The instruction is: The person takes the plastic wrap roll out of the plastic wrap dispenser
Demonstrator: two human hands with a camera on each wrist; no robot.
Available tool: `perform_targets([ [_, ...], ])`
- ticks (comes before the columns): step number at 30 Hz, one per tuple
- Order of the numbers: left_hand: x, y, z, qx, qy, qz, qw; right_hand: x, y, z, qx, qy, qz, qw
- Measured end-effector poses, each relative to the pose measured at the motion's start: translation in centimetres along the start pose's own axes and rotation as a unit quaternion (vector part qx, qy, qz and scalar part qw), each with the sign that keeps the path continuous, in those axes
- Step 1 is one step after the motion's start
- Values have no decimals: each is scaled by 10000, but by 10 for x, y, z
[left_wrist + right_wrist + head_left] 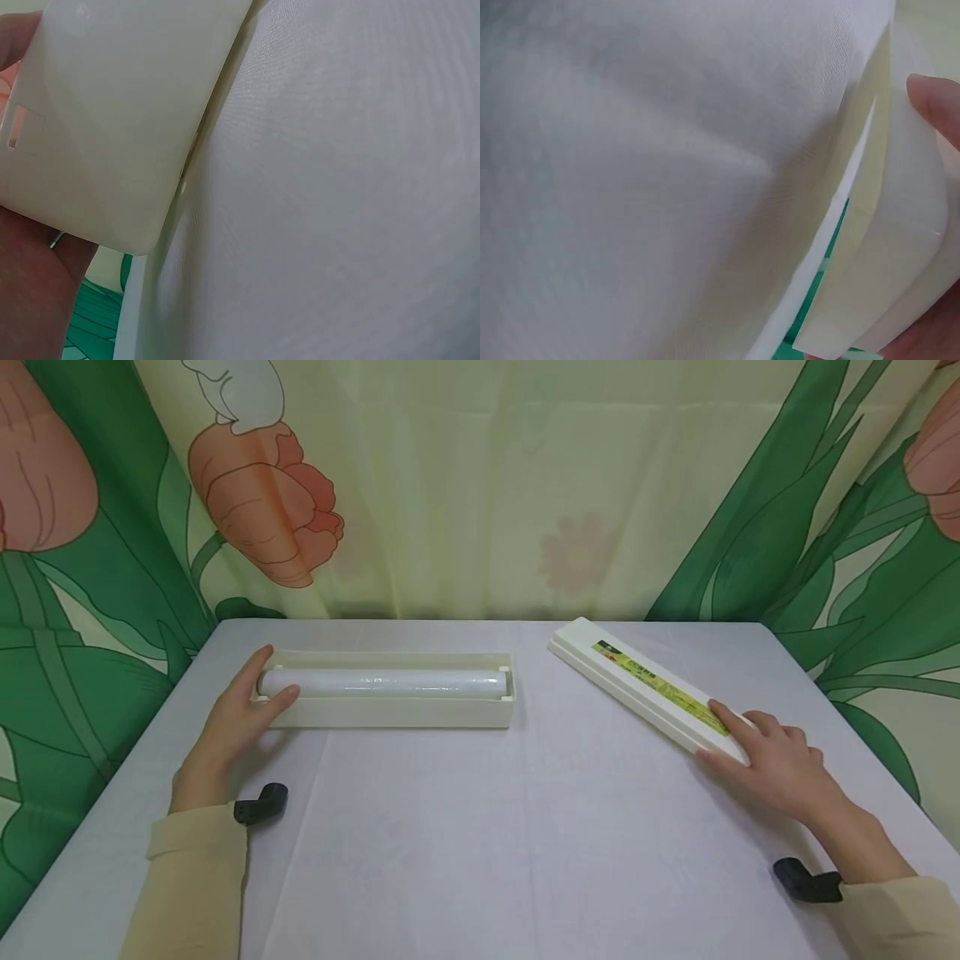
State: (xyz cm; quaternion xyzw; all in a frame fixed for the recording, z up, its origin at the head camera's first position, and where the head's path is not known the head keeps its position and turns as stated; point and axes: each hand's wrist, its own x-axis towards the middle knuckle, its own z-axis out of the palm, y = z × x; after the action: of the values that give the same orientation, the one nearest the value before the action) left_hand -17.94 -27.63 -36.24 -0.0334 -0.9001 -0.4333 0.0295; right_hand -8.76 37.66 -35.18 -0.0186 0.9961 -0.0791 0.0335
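Observation:
A long white box (390, 713) lies open on the left half of the table, with a roll of cling film (390, 682) inside. My left hand (236, 714) grips the box's left end, thumb over the front rim and fingers at the back. In the left wrist view, the white end wall (120, 135) sits between the thumb and the fingers. To the right, my right hand (783, 764) holds the near end of the long white lid (637, 685), which slants across the table and bears a yellow-green label. Up close in the right wrist view, the lid's end (900, 217) is tilted off the cloth.
A white cloth (420, 835) covers the table. Behind it hangs a curtain (465, 510) printed with leaves and flowers. Black wrist cameras (261, 804) sit at both beige sleeves (198, 885).

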Motion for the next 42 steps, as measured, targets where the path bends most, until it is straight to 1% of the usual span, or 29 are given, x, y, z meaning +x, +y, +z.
perform_targets([
  [6,1,-1,0,-12,4,-17,10000,2,-1,2,-57,-309,22,9995],
  [15,0,0,-1,75,18,42,10000,4,-2,4,-136,-355,-20,9993],
  [21,-1,0,-1,99,22,-1,9999,9,-7,-1,-311,-152,-39,9994],
  [25,-1,-1,-1,57,31,41,10000,12,-13,-5,-326,25,-63,9994],
  [31,-1,-2,-1,91,32,59,9999,18,-23,-9,-241,304,-184,9991],
  [42,1,-2,0,48,28,40,10000,33,-47,-15,58,509,-425,9978],
])
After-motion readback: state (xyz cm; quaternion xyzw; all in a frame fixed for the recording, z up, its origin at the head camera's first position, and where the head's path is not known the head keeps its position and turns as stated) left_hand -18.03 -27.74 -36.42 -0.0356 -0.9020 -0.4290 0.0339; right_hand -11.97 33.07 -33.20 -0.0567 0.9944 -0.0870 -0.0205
